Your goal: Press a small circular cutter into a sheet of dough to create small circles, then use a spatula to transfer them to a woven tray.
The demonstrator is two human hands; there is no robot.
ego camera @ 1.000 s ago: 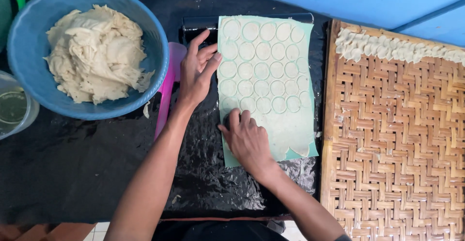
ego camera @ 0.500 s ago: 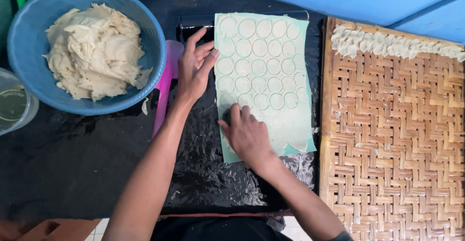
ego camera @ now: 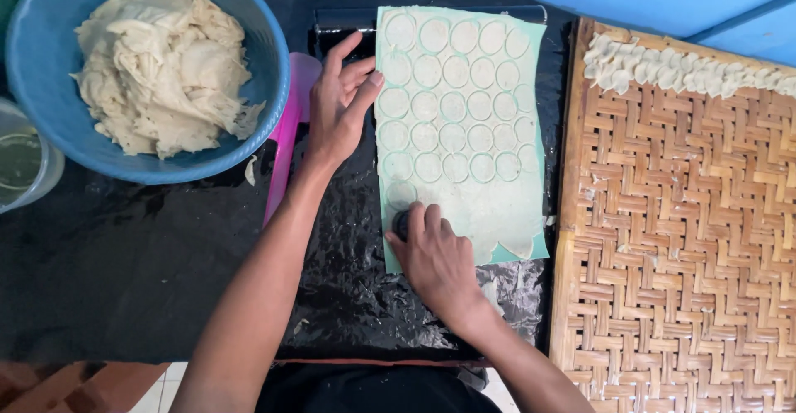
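The dough sheet [ego camera: 460, 131] lies in the upper middle of the frame, its long axis running top to bottom, rows of cut circles filling its upper part. The uncut strip sits at its lower end, right under the right hand [ego camera: 435, 259], which is clenched around a small round cutter [ego camera: 401, 224] pressed onto the sheet's lower left. The left hand [ego camera: 338, 106] lies flat and open-fingered, touching the sheet's left edge

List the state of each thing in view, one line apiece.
Dough sheet: rolled flat, stamped with rows of circles, lower strip uncut.
Round cutter: pressed on the sheet under the right hand.
Left hand: flat, steadying the sheet's edge.
Blue bowl: full of dough scraps.
Woven tray: mostly bare, cut pieces along its top edge.
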